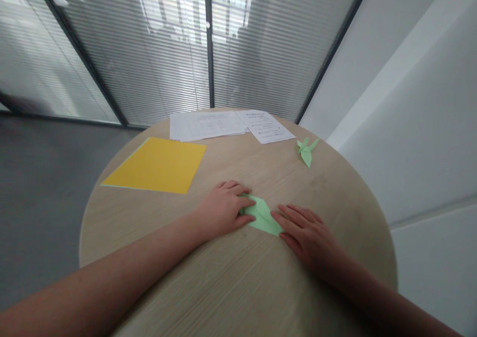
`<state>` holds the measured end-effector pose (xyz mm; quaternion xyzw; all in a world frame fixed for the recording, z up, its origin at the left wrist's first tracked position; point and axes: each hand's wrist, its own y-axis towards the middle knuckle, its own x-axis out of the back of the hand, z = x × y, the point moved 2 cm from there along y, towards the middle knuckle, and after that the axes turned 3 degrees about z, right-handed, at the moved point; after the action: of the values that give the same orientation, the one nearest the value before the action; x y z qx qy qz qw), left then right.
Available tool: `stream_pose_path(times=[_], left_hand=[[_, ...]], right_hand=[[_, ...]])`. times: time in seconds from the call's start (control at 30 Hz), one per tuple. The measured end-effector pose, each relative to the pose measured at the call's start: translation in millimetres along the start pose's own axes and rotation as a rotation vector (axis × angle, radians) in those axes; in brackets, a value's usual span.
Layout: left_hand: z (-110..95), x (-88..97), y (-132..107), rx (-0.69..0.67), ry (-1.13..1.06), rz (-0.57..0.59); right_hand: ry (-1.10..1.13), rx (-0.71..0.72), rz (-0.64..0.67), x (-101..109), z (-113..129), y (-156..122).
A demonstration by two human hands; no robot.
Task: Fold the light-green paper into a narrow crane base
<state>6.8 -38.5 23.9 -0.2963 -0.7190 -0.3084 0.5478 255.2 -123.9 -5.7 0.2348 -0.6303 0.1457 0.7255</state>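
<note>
green paper [264,216], ends apparently under fingers [246,202]

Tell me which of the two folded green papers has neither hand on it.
The pointed green figure, at the far right beside the printed sheets. The flatter green paper has the left hand and right hand on it instead.

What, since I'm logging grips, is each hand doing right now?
Left hand: open, fingers resting on the folded green paper.
Right hand: open, fingertips at that paper's right end.
</note>
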Motion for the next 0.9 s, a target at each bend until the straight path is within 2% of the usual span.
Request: stream_pose_path(times=[0.17,0.27,0.4,0.53,0.63,0.77,0.9], left_hand=[[2.7,-0.9,1.6,0.037,-0.026,-0.020],[3.9,-2.0,1.8,0.046,-0.021,-0.035],[10.5,5.4,1.8,0.156,0.020,-0.053],[24.1,21.6,9.2,0.281,0.121,0.072],[33.2,33.5,20.9,0.328,0.138,0.136],[39.4,40.7,29.9,0.394,0.117,0.076],[43.0,36.3,23.9,0.416,0.074,-0.030]], right_hand=[[0.061,-0.231,0.039,-18.0,-23.0,-20.7],[0.131,-0.270,0.083,-18.2,-34.7,-20.4],[0.246,-0.235,0.098,2.3,-40.2,4.0],[0.276,-0.143,0.225,30.4,-30.8,45.9],[0.285,-0.085,0.348,43.3,-17.2,73.6],[0.285,-0.007,0.369,41.6,-2.0,89.6],[0.263,-0.015,0.259,24.8,-0.3,87.3]])
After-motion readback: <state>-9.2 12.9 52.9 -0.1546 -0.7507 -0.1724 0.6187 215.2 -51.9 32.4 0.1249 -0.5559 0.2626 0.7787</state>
